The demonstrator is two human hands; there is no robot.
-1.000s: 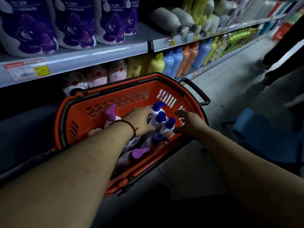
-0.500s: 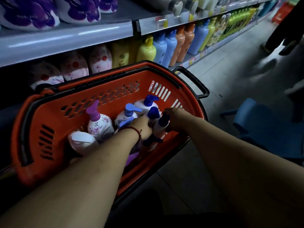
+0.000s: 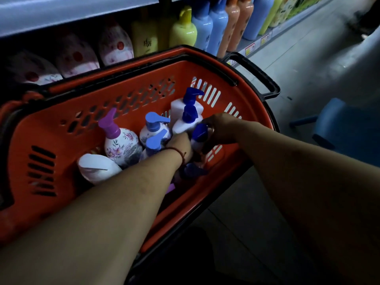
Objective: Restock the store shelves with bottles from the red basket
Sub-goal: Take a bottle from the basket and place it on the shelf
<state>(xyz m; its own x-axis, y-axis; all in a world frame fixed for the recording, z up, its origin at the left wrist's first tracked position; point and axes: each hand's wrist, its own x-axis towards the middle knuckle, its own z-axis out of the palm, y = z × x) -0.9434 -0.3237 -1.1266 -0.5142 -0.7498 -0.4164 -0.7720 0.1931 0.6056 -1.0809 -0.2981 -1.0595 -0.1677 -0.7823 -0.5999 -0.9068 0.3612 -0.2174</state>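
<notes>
The right grip [image 3: 219, 128] curls round the dark-blue pump head of a white bottle [image 3: 200, 132] near the right end of the red basket [image 3: 51, 130], while the left grip [image 3: 180, 144] reaches down among adjacent pump bottles [image 3: 154, 130], its fingers hidden, so closure cannot be determined.

The red basket [image 3: 51, 140] is left open from above; its right half is crowded by closely packed pump bottles [image 3: 121, 142]
</notes>
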